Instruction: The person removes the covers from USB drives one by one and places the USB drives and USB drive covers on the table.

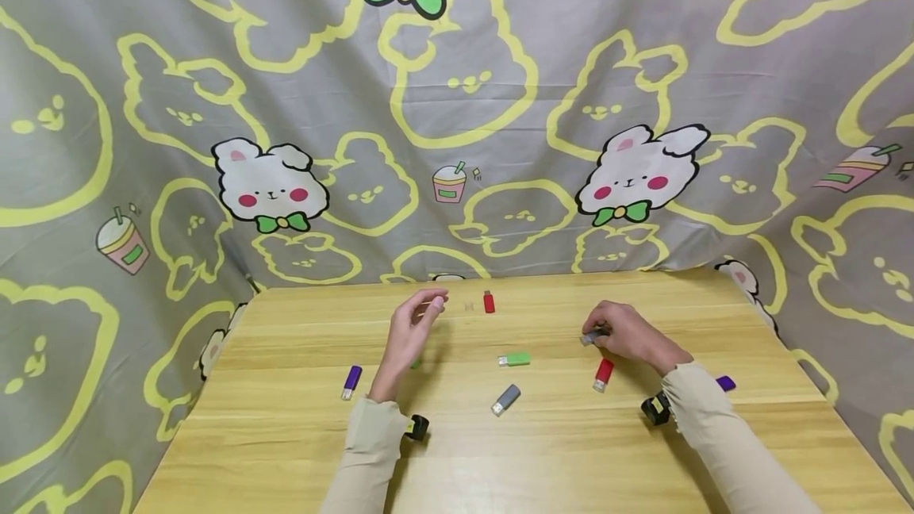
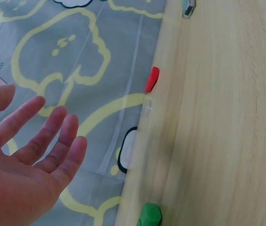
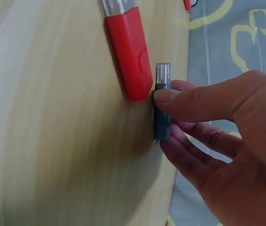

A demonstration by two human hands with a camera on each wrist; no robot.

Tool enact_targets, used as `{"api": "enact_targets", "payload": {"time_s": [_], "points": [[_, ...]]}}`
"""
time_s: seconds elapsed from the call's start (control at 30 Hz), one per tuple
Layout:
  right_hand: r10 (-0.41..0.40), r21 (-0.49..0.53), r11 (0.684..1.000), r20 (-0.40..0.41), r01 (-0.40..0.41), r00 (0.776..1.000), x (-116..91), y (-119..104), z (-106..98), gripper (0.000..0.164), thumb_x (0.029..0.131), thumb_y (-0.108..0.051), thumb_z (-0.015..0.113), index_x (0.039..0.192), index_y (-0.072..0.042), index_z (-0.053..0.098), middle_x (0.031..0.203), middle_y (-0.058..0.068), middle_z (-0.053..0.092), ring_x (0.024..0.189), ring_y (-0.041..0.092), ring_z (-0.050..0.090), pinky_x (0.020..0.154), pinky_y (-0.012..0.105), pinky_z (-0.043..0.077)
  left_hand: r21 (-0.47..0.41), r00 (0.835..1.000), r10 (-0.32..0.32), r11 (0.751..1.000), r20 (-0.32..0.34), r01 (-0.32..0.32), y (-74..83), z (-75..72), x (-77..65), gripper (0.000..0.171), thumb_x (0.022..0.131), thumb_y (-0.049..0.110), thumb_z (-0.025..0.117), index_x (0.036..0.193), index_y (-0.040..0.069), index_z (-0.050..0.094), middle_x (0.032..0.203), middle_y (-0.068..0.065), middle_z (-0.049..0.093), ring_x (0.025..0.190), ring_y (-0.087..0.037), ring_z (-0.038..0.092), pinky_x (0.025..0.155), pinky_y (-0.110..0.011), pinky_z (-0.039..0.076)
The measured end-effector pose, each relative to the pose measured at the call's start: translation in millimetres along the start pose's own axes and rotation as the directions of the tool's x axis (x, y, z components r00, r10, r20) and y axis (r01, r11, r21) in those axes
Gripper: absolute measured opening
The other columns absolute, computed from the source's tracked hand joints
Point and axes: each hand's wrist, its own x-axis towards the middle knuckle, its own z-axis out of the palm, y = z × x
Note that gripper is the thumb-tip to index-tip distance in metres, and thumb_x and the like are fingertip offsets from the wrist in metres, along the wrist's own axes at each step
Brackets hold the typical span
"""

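My right hand (image 1: 624,331) pinches a grey USB stick (image 3: 162,117) between thumb and fingers, low over the table's right side. Its clear-looking plug end points away from the palm in the right wrist view. Just nearer lies a red USB stick (image 1: 604,372). Held above the table left of centre, my left hand (image 1: 407,333) has loosely spread fingers and nothing in them. A green USB stick (image 2: 150,215) lies below it, mostly hidden by the wrist in the head view. Another red USB stick (image 1: 489,304) and a small clear piece (image 1: 469,307) lie beyond its fingertips.
Between the hands lie a green USB stick (image 1: 517,359) and a grey one (image 1: 507,399). One purple USB stick (image 1: 352,381) is at left; another purple piece (image 1: 725,382) shows past the right sleeve. A patterned curtain (image 1: 500,220) closes off the wooden table's (image 1: 543,466) back and sides.
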Motion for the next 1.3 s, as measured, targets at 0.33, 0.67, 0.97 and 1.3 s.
{"api": "enact_targets", "payload": {"time_s": [0.33,0.67,0.97,1.3], "points": [[0.054,0.024,0.998,-0.019,-0.054,0.998,-4,4,3,0.019,0.082,0.007,0.079,0.085,-0.01,0.07,0.083,-0.002,0.067,0.077,0.014,0.059,0.07,0.033,0.053,-0.016,1.0,0.0,1.0,-0.004,0.0,1.0,1.6,-2.0,0.025,0.106,0.005,0.056,0.123,-0.01,0.065,0.12,-0.028,0.067,0.107,-0.047,0.064,0.091,-0.027,0.055],[0.102,0.078,0.992,-0.076,-0.096,0.992,-2,0,-1,0.017,0.085,0.006,0.077,0.091,-0.008,0.07,0.084,0.001,0.07,0.079,0.016,0.064,0.067,0.032,0.055,-0.031,1.0,-0.012,0.999,0.005,0.012,-28.0,4.9,6.7,0.027,0.105,0.008,0.059,0.127,-0.006,0.065,0.125,-0.025,0.067,0.113,-0.041,0.065,0.091,-0.027,0.056],[0.059,0.115,0.993,-0.164,-0.04,0.985,2,-18,-5,0.014,0.088,0.004,0.077,0.099,-0.005,0.073,0.089,0.001,0.071,0.081,0.017,0.066,0.07,0.031,0.059,-0.051,1.0,-0.012,0.999,0.006,0.012,-37.0,5.9,7.6,0.029,0.103,0.018,0.065,0.125,0.0,0.068,0.123,-0.023,0.068,0.109,-0.039,0.067,0.088,-0.027,0.057],[0.063,0.182,0.983,-0.23,-0.021,0.971,12,-54,-8,0.013,0.091,0.0,0.076,0.102,-0.006,0.075,0.092,0.002,0.073,0.084,0.019,0.068,0.075,0.036,0.061,-0.036,1.0,-0.003,0.999,0.015,0.004,-36.7,5.2,5.8,0.03,0.104,0.017,0.063,0.127,-0.002,0.066,0.123,-0.02,0.069,0.107,-0.037,0.067,0.087,-0.029,0.058]]}}
